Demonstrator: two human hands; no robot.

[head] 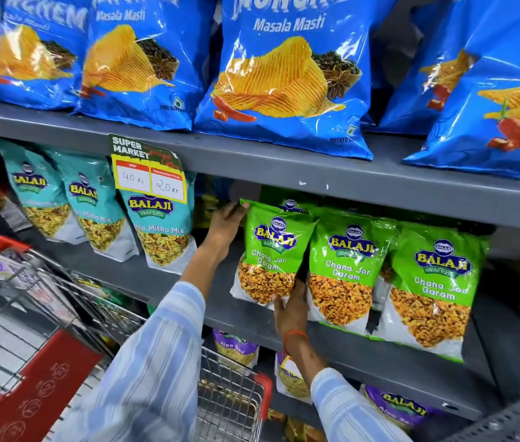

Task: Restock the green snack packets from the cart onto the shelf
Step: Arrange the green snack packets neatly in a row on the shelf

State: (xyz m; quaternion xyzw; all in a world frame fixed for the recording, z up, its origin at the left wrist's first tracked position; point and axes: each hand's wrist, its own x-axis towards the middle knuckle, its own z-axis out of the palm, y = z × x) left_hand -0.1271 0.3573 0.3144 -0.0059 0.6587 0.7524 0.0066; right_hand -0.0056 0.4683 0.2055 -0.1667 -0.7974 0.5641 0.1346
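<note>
A green Balaji "Chana Jor Garam" packet [273, 250] stands upright on the grey middle shelf [220, 301]. My left hand [225, 229] grips its upper left edge. My right hand [292, 309] holds its bottom right corner from below. Two more green packets [346, 266] [434, 288] stand to its right on the same shelf, with others partly hidden behind them. The wire cart [230, 406] with red trim sits at the lower left; I cannot see green packets in it.
Teal Balaji mix packets [156, 224] stand left of my left hand, under a yellow price tag [148, 170]. Blue chip bags [284, 74] fill the shelf above. Purple packets [402, 409] sit on the shelf below. A gap lies between teal and green packets.
</note>
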